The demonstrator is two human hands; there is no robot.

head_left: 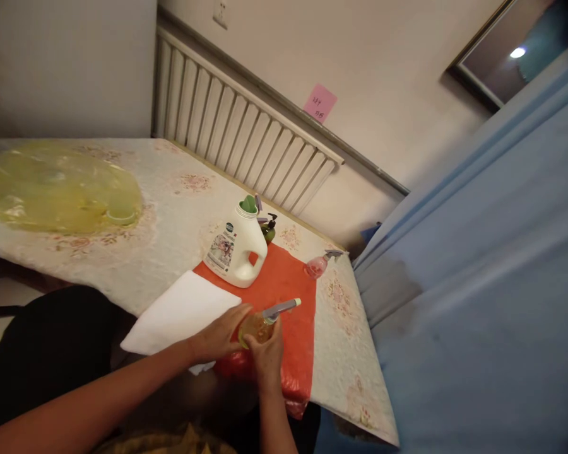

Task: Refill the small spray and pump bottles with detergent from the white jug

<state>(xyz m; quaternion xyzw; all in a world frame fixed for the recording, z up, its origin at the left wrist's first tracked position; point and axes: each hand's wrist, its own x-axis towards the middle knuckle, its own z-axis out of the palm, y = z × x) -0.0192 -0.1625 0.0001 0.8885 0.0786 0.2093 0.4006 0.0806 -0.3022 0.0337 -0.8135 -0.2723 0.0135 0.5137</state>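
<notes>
Between my two hands is a small yellowish see-through spray bottle (254, 329) with a grey trigger head (281, 309) that points to the right. My left hand (222, 329) grips it from the left side. From the right and below, my right hand (267, 353) is wrapped round it, its thumb across the front. A red plastic sheet (297, 340) lies under the hands and hangs over the table's front edge. Just beyond stands a large white detergent jug (239, 252), its mouth uncapped with a green spout inside. A white cloth (180, 312) lies left of my hands.
A pink spray bottle (316, 267) stands at the right, and a green pump bottle (269, 230) behind the jug. On the left of the flowered tablecloth (180, 214) are a yellow plastic bag (52, 189) and a pale green cap (121, 214). A radiator (236, 120) and blue curtain (483, 265) border the table.
</notes>
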